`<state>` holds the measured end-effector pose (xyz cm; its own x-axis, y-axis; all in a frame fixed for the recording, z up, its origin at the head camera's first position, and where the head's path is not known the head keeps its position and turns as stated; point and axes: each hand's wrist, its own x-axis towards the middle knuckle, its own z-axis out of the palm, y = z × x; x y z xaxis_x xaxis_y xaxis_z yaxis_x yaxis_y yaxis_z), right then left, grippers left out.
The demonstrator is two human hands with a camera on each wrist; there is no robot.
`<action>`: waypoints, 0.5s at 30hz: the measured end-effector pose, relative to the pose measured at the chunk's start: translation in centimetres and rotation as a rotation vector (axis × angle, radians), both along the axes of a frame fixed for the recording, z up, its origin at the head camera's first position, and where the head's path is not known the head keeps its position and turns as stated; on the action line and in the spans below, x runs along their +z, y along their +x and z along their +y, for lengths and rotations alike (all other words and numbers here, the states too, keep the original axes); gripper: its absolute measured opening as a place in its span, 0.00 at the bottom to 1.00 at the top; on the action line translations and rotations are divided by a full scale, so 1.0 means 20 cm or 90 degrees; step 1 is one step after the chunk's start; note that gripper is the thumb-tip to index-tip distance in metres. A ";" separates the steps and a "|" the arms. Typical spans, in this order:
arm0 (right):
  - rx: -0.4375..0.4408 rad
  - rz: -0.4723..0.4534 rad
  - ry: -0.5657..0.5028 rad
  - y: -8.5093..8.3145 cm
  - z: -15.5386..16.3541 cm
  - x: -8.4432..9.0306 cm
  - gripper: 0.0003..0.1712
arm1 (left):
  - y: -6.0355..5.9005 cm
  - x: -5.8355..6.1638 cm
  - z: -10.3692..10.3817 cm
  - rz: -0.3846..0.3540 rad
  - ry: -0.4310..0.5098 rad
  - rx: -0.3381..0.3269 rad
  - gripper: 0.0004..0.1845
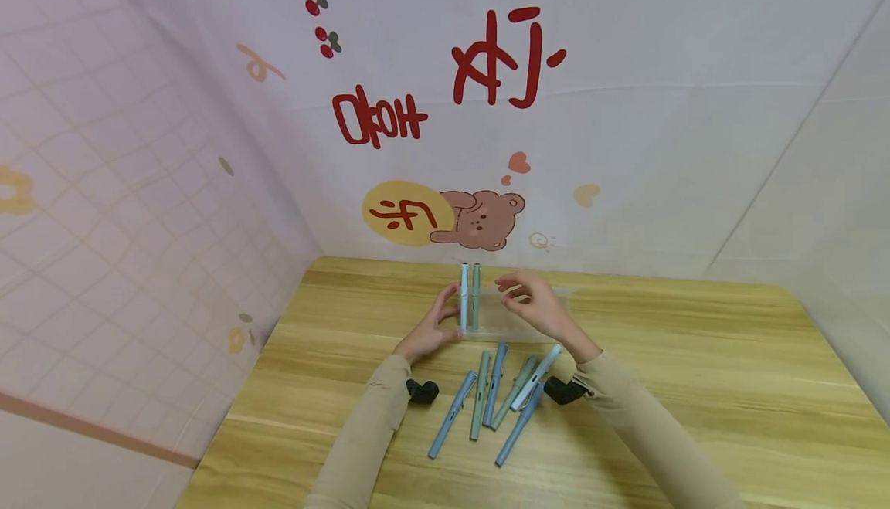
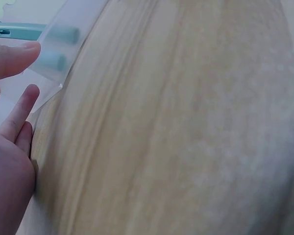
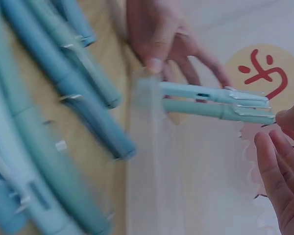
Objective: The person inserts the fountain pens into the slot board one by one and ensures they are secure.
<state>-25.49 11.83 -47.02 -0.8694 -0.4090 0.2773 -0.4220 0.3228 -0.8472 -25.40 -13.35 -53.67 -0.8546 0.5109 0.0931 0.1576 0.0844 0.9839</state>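
Observation:
A translucent plastic pen stand [image 1: 518,331] stands near the table's back edge. Upright in its left end are a pale blue pen [image 1: 464,300] and a green pen [image 1: 476,300], side by side, caps up. My left hand [image 1: 429,331] holds that end, thumb at the front corner and fingers reaching behind. Just right of the two pens hovers my right hand [image 1: 535,308], fingers loosely bent with nothing in them. In the right wrist view, the right hand [image 3: 286,166] has its fingertips close to the cap end of the green pen [image 3: 196,107]; contact is unclear.
Several capped pens in blue, green and pale blue lie in front of the stand, among them a blue pen [image 1: 452,415] at the left. On the right, a pale blue pen [image 1: 535,378] overlaps others. A printed cloth [image 1: 626,184] hangs behind the wooden table [image 1: 695,385].

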 end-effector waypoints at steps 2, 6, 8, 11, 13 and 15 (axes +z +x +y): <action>0.010 0.008 0.007 0.05 0.01 0.02 0.18 | 0.01 0.03 0.00 -0.006 0.008 -0.006 0.50; 0.028 0.020 0.016 0.12 0.03 0.06 0.17 | 0.02 0.05 0.00 -0.008 0.007 -0.007 0.50; 0.032 0.017 0.016 0.14 0.05 0.06 0.17 | 0.02 0.05 0.00 -0.009 0.008 -0.007 0.50; 0.036 0.003 0.016 0.16 0.08 0.05 0.17 | 0.02 0.05 0.00 -0.008 0.008 -0.010 0.50; 0.037 -0.009 0.016 0.18 0.10 0.04 0.16 | 0.02 0.05 0.00 -0.008 0.007 -0.013 0.51; 0.036 -0.022 0.015 0.19 0.12 0.03 0.16 | 0.00 0.03 0.00 -0.011 0.008 -0.015 0.51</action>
